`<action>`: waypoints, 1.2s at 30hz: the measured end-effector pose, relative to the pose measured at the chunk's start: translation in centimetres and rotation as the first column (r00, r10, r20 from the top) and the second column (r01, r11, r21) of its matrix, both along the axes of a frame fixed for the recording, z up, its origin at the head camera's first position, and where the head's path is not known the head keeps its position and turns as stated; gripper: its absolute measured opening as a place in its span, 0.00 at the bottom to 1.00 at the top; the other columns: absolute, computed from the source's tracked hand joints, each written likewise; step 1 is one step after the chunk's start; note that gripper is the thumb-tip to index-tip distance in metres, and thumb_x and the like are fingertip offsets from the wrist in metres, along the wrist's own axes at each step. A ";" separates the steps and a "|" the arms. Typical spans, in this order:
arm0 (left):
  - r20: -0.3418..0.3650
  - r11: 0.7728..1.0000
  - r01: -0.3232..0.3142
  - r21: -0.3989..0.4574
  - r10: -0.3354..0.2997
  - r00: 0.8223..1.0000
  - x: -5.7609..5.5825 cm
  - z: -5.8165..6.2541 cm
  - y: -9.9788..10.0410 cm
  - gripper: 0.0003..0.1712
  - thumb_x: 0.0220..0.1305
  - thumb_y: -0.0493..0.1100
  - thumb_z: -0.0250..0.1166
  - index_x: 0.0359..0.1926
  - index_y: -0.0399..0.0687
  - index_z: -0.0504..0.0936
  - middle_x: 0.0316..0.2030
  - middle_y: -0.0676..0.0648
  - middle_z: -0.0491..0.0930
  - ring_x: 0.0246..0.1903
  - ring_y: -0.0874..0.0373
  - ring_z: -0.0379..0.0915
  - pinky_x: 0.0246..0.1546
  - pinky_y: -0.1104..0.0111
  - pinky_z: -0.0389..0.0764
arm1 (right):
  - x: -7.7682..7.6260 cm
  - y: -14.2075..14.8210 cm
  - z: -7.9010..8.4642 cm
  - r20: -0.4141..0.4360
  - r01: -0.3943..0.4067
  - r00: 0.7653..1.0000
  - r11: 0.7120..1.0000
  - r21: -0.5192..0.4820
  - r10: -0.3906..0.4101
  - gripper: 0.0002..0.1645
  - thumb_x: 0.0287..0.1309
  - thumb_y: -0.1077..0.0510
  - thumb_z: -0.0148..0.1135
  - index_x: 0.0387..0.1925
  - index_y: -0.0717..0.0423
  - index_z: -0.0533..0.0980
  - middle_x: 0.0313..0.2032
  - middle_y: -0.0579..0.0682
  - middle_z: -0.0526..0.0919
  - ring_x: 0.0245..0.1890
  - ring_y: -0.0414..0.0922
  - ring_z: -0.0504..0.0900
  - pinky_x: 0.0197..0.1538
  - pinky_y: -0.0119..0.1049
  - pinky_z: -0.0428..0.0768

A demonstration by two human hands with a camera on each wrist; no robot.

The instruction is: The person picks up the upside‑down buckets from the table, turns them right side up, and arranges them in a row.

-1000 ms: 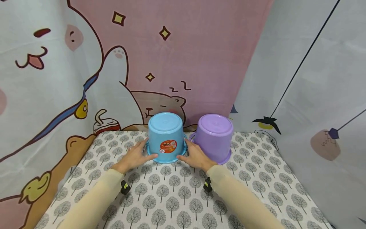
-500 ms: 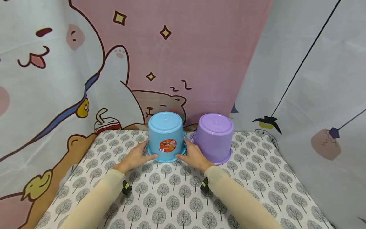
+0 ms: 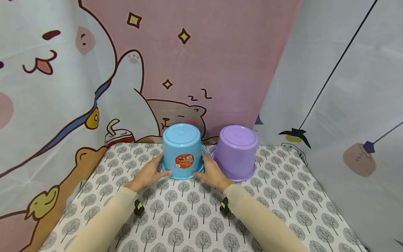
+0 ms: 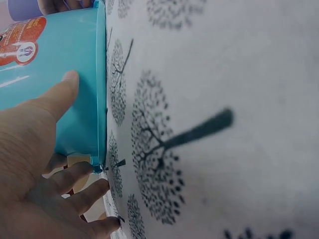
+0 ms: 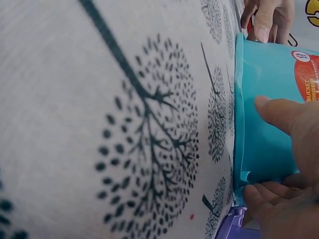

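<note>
A light-blue plastic bucket (image 3: 181, 148) stands upside down on the table, its red-orange oval label facing me. My left hand (image 3: 148, 174) holds its left side, the thumb pressing the front wall and the fingers spread round the side near the rim. On the opposite side my right hand (image 3: 214, 174) holds the wall with thumb in front and fingers round the side by the rim. The left wrist view shows the blue wall (image 4: 82, 45) under the thumb. Beyond the right fingers, a purple bucket (image 3: 237, 157) also stands upside down; its handle (image 5: 232, 224) shows in the right wrist view.
A white cloth printed with grey trees (image 3: 190, 224) covers the table. Behind it hangs a pink cartoon curtain (image 3: 226, 70), close behind both buckets. A pale curtain (image 3: 340, 87) stands along the right side.
The blue bucket has shifted slightly left between my hands, turning a little, so its gap to the purple bucket is slightly wider. Both hands stay on it. The head view has shifted slightly.
</note>
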State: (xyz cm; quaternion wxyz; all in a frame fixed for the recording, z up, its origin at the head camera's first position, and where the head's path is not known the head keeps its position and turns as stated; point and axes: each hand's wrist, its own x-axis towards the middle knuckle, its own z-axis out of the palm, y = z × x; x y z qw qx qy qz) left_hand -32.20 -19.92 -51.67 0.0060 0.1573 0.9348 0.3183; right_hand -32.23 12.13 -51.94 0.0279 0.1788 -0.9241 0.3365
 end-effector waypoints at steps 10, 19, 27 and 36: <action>-0.029 1.000 -0.011 -0.009 0.011 1.000 -0.1 -0.3 -0.2 0.65 0.78 0.63 0.78 0.95 0.38 0.52 0.90 0.26 0.60 0.87 0.23 0.63 0.88 0.28 0.66 | 0.1 0.2 -0.2 0.012 -0.001 1.000 1.000 -0.008 0.001 0.71 0.68 0.48 0.88 0.93 0.68 0.52 0.88 0.74 0.64 0.89 0.70 0.67 0.92 0.65 0.68; -0.023 1.000 -0.026 -0.002 0.026 0.999 0.2 -0.2 -0.3 0.65 0.77 0.63 0.79 0.95 0.41 0.52 0.90 0.27 0.61 0.86 0.24 0.65 0.88 0.29 0.68 | 0.2 0.3 -0.1 0.000 -0.021 1.000 1.000 -0.002 0.021 0.72 0.67 0.48 0.88 0.93 0.69 0.52 0.88 0.75 0.64 0.89 0.70 0.67 0.92 0.63 0.69; -0.038 0.999 -0.030 0.031 0.031 0.999 0.6 0.0 -0.4 0.65 0.76 0.63 0.80 0.95 0.41 0.54 0.89 0.27 0.62 0.87 0.25 0.64 0.88 0.30 0.67 | 0.2 0.4 0.1 -0.007 -0.032 0.999 0.999 0.001 0.032 0.75 0.63 0.46 0.91 0.92 0.70 0.53 0.88 0.74 0.64 0.89 0.69 0.68 0.92 0.63 0.69; -0.021 0.996 -0.057 0.069 0.059 0.998 1.1 0.6 -0.2 0.64 0.76 0.64 0.79 0.94 0.40 0.55 0.88 0.26 0.65 0.86 0.24 0.65 0.87 0.28 0.68 | 0.5 0.9 0.4 -0.010 -0.040 0.999 0.999 0.000 0.040 0.78 0.59 0.45 0.93 0.93 0.67 0.52 0.89 0.71 0.65 0.88 0.68 0.69 0.91 0.65 0.70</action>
